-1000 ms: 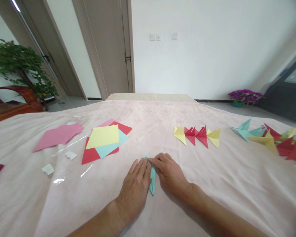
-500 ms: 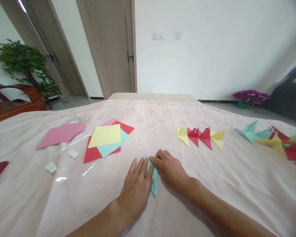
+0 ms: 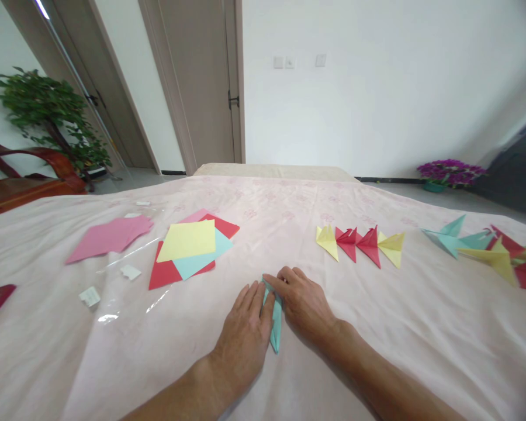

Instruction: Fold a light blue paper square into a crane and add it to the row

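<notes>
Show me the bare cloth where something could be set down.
One patch of cloth lies bare between the mixed-colour sheets and the row of four folded papers; another stretches right of the right hand, nearer than the folded cluster. It is crowded at that cluster and, leftward, among pink sheets and white scraps.

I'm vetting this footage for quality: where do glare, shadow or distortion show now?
Head view: bright glare on the clear plastic, none on the folded turquoise paper; head view: soft shadow on the cloth beside the right forearm; head view: door leaning, probably wide-angle distortion; head view: corners at right darkened.
</notes>
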Tool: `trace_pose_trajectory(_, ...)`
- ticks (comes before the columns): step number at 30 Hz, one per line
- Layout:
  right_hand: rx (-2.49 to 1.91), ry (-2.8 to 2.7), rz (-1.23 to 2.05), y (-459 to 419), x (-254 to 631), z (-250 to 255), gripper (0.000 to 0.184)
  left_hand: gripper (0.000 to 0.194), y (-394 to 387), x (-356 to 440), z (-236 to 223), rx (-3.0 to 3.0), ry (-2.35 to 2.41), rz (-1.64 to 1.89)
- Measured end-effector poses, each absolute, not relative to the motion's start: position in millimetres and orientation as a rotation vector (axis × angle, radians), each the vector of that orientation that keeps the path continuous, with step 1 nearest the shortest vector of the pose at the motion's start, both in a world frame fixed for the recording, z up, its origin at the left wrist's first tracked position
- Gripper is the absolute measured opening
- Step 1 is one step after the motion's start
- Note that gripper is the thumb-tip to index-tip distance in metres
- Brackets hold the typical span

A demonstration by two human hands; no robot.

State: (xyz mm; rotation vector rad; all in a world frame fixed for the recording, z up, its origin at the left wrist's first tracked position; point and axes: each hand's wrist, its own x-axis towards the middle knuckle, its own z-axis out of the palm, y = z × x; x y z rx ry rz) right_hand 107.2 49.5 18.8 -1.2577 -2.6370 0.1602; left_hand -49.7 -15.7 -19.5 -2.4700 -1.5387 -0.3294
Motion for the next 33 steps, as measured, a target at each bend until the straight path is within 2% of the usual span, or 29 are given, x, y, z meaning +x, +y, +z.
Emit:
trace_pose_trajectory(4,-1.222,-2.697,0.116,51.4,105.0,22.0,0.032,0.049,-14.7,-48.7,-19.3,-2.481,-1.554,-0.344)
trace_pose_trajectory(16,-1.303,-2.747,-0.012,57.3,95.2,18.6,0.020,0.044,-19.8,-42.7,-22.8,-2.378,-1.487,-0.342)
trace_pose_trajectory(22,-1.351,-2.692,-0.046,60.6,95.6,16.1,0.024,0.049,-22.3,-41.3,-24.2,-2.363,-1.491,-0.305)
trace_pose_trajectory(29,-1.248,-2.533,0.229,61.6,113.4,12.6,0.034,0.054,-23.7,-41.5,-26.2,-2.403,-1.517,-0.281)
trace_pose_trajectory(33,-1.132,-2.593,0.221,58.8,114.8,13.8,0.027,0.055,-22.7,-41.2,-25.9,-2.418,-1.546,-0.261)
